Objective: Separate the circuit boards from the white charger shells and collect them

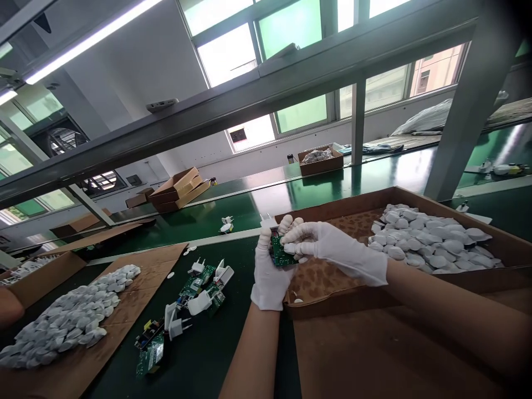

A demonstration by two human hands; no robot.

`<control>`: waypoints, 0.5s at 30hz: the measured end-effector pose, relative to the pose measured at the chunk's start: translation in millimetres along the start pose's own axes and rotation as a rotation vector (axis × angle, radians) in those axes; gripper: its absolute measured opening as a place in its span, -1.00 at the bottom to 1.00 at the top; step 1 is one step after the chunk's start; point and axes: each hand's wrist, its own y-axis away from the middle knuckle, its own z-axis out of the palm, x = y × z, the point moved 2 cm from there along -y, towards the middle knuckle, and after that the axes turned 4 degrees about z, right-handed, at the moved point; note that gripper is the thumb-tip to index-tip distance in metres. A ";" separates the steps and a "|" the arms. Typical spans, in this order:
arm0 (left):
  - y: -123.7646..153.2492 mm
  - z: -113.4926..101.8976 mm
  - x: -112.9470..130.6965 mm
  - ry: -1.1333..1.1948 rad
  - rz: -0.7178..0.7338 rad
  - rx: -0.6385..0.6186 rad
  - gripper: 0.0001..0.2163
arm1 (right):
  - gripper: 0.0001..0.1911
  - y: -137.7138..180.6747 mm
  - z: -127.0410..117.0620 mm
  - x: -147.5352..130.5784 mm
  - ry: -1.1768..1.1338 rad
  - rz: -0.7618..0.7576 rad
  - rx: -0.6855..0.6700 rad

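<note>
My left hand (272,277), in a white glove, is closed around a green circuit board (281,254) with a white two-pin plug (268,221) at its upper end. The pins point up. My right hand (318,244), gloved as well, has its fingers pinched together at the board's right side; anything small between the fingertips is hidden. Both hands are over the left end of a shallow cardboard tray (353,299). Many white rounded pieces (428,241) are heaped in the tray's right part.
Several boards with white plugs (199,293) lie on the green bench to the left. Another heap of white pieces (70,321) rests on flat cardboard (137,293). Part of another person (9,307) shows at the left edge. A metal beam (233,102) crosses above; boxes (178,191) stand behind.
</note>
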 end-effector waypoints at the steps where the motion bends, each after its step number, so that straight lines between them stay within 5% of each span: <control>1: 0.5 0.8 0.5 -0.021 0.003 0.003 -0.57 | -0.81 -0.6 0.9 1.4 -0.020 0.004 0.028; 4: 1.1 1.0 1.7 -0.040 0.008 0.002 -0.57 | -0.79 -2.5 0.4 3.7 -0.036 0.000 0.097; 9: -0.5 -2.5 1.2 -0.085 0.029 0.021 -0.57 | -0.80 -5.3 -1.2 7.2 0.119 -0.038 -0.017; 15: -1.3 -1.2 0.9 -0.211 0.120 0.126 -0.62 | -0.66 -8.2 -4.4 11.9 0.254 0.008 0.173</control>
